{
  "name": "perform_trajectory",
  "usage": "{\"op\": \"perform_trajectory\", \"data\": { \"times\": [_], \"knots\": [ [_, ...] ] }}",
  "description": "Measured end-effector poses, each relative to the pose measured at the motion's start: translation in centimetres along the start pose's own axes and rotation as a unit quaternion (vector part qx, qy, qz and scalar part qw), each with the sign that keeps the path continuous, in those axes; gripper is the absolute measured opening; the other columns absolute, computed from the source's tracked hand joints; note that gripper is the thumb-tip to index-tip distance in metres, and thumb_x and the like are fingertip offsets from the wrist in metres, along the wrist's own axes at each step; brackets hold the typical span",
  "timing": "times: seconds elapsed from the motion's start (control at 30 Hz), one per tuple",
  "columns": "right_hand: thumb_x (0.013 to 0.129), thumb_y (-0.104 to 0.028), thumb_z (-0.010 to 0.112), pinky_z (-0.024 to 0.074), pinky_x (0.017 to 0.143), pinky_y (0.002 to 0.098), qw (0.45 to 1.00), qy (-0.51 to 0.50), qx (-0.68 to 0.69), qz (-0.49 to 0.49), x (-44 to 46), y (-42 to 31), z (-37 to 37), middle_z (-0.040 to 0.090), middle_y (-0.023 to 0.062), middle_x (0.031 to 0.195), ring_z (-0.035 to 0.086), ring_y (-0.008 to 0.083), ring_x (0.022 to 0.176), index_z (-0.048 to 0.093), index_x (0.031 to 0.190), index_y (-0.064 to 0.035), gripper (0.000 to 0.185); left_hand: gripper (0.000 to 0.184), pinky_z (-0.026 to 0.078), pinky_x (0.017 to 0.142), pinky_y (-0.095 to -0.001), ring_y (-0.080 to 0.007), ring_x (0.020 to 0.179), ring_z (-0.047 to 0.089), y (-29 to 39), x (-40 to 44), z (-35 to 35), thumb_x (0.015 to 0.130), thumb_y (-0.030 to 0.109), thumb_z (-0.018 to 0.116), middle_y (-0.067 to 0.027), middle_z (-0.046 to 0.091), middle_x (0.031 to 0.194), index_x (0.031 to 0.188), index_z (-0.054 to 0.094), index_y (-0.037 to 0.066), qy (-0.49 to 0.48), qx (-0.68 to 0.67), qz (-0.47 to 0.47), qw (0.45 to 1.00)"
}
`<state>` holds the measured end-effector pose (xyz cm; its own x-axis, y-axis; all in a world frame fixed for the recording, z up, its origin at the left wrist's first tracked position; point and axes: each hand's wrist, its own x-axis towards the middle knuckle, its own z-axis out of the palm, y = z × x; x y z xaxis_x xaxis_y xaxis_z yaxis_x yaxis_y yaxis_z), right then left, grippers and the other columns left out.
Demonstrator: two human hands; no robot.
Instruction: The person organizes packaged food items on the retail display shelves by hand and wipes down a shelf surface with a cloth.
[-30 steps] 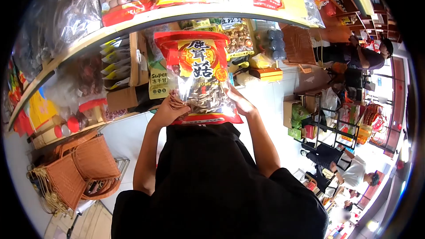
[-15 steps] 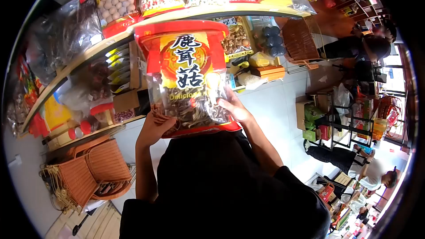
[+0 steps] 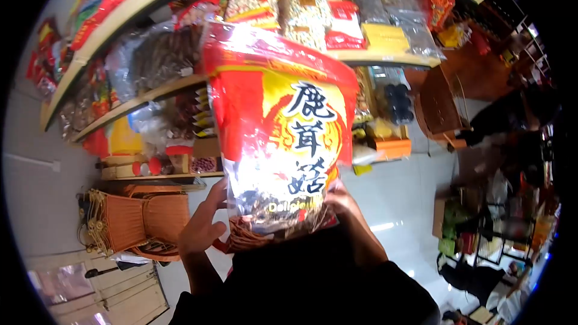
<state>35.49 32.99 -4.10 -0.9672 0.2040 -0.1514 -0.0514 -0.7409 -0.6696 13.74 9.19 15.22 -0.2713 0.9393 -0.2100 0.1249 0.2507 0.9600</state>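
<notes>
A red and yellow bag of dried mushrooms (image 3: 283,144) is held upright and slightly tilted in front of my body, with large black characters on its front. Dark, stringy contents show through its clear lower part, and bright glare covers its left middle. My left hand (image 3: 203,221) is at the lower left edge, its fingers partly hidden behind the bag and its thumb just outside the edge. At the lower right edge my right hand (image 3: 346,207) grips the bag, its fingertips mostly hidden.
Wooden shelves (image 3: 141,96) carry several packaged dried goods behind the bag. A wicker chair (image 3: 147,216) stands at lower left, and a brown basket (image 3: 442,105) at the right. Dark-clothed people and a black rack (image 3: 494,244) are further right.
The bag has come up closer to the camera and leans more, filling more of the view. My view has shifted, showing an upper shelf. My left thumb has left the bag's front.
</notes>
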Motion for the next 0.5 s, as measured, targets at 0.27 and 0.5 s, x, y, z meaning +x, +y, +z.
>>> {"op": "perform_trajectory", "data": {
  "times": [0.27,0.5],
  "knots": [
    [0.076,0.004,0.067,0.0428,0.086,0.0252,0.974,-0.086,-0.158,-0.14,-0.4,-3.1,2.9,0.037,0.0093,0.14,0.043,0.0166,0.122,0.021,0.144,-0.0025,0.082,0.108,0.032,0.104,-0.0348,-0.0226,0.128,0.038,-8.3,-0.3,2.2,0.078,0.061,0.061,-0.015,0.027,0.146,0.145,0.005,-0.002,0.067,-0.147,-0.061,0.985],
    [0.08,-0.006,0.07,0.0236,0.109,0.033,0.958,-0.068,-0.214,-0.178,-4.5,-8.4,4.6,0.034,0.0129,0.144,0.031,0.0207,0.132,0.026,0.142,0.0013,0.076,0.092,0.038,0.102,-0.0397,-0.0271,0.124,0.045,-6.6,4.6,7.6,0.071,0.035,0.07,-0.0143,0.039,0.138,0.141,0.023,0.0,0.034,-0.343,-0.002,0.939]
  ]
}}
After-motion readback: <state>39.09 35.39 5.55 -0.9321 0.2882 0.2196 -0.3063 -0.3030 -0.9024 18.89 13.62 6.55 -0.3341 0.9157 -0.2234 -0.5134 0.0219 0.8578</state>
